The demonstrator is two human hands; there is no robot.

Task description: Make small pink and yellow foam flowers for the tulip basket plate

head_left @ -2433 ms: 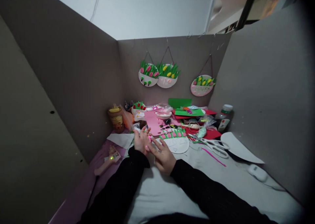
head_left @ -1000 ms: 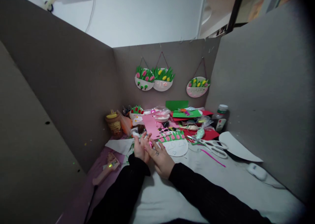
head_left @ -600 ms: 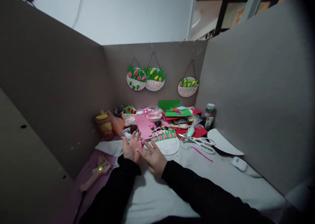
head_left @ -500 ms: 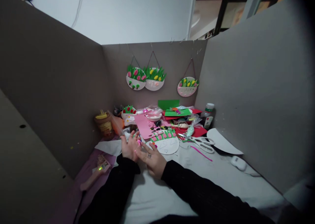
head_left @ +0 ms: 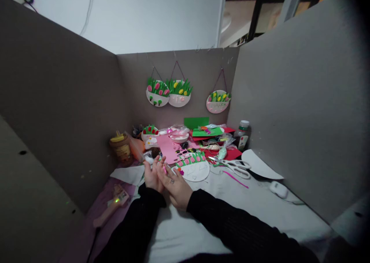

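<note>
My left hand [head_left: 152, 177] is turned palm up with its fingers stretched out. Across its palm and fingers lies my right hand [head_left: 177, 186], palm down, its fingers straight. A small bright pink piece [head_left: 164, 169], like soft clay, shows between the fingers of the two hands; most of it is hidden. Just beyond my right fingertips lies a white paper-plate craft [head_left: 197, 172] with pink tulips and green leaves along its top edge and pencil drawings on its face. A small orange and pink flower shape [head_left: 180, 171] sits at its left edge.
White-handled scissors [head_left: 241, 168], a pink pipe cleaner [head_left: 235, 179] and a white case [head_left: 279, 190] lie to the right. A glue gun [head_left: 111, 208] with a lit light rests left. Pink paper [head_left: 167, 149], a cup [head_left: 120, 149] and a bottle [head_left: 243, 134] stand behind. Finished plates [head_left: 179, 99] hang on the back panel.
My right hand has slid up and to the left, farther over my left palm, so less of the palm shows. The view has shifted slightly.
</note>
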